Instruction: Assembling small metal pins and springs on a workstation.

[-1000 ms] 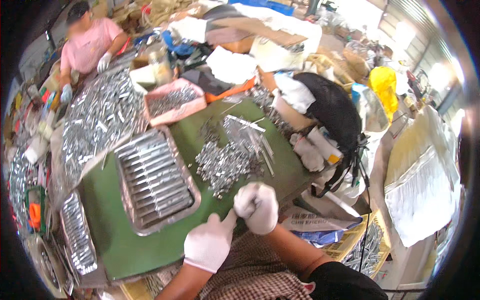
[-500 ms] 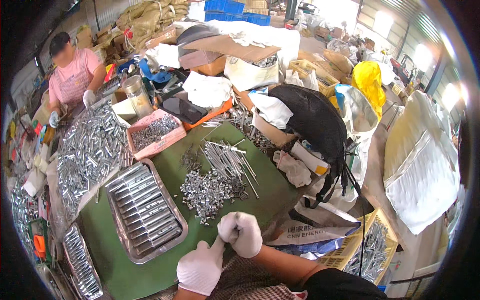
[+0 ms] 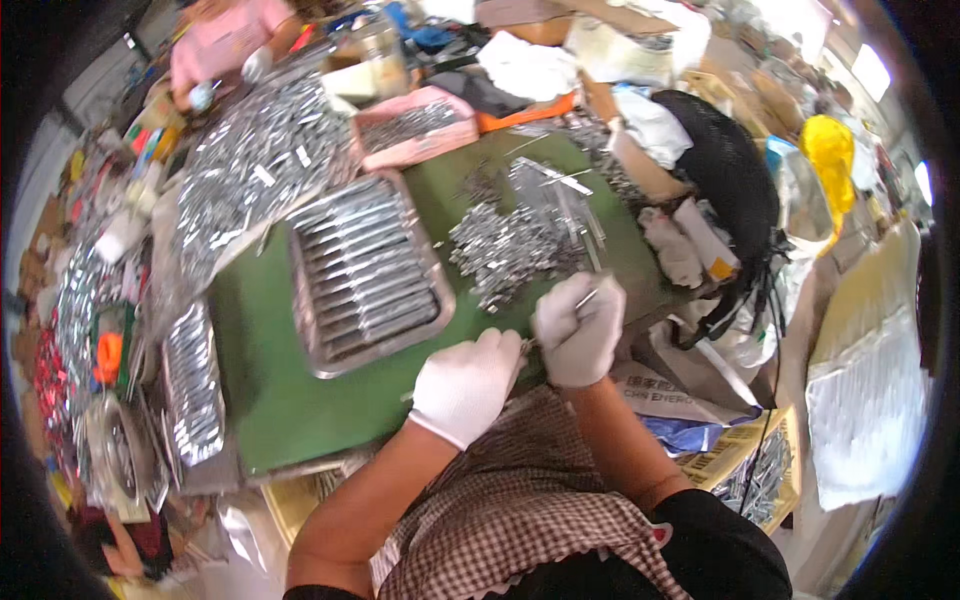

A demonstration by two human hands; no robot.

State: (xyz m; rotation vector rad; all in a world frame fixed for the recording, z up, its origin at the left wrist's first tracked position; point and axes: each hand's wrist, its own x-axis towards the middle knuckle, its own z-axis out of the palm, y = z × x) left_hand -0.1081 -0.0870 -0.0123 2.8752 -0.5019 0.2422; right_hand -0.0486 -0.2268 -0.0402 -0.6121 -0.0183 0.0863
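Observation:
My left hand (image 3: 465,390), in a white glove, is closed around a thin metal rod (image 3: 528,344) whose tip pokes out by the fingertips. Close beside it my right hand (image 3: 578,330), also gloved, pinches a small thin metal pin (image 3: 588,298); blur hides its exact shape. Just beyond the hands lies a heap of small shiny metal pieces (image 3: 500,250) on the green work surface (image 3: 270,400). Long thin rods (image 3: 560,195) lie behind that heap. Left of the hands, a metal tray (image 3: 440,315) holds a row of silvery tubular parts (image 3: 365,250).
A second narrow tray (image 3: 195,385) sits at the left edge. Behind stand a pink box (image 3: 465,133) of small parts and a big pile of metal tubes (image 3: 260,160). A black bag (image 3: 725,160) is at right, a yellow crate (image 3: 790,470) below. Another person (image 3: 225,45) works far left.
My view has shifted, so more of my forearms and apron shows. My hands, earlier pressed together, have drawn slightly apart. Pieces now show at the fingertips of both.

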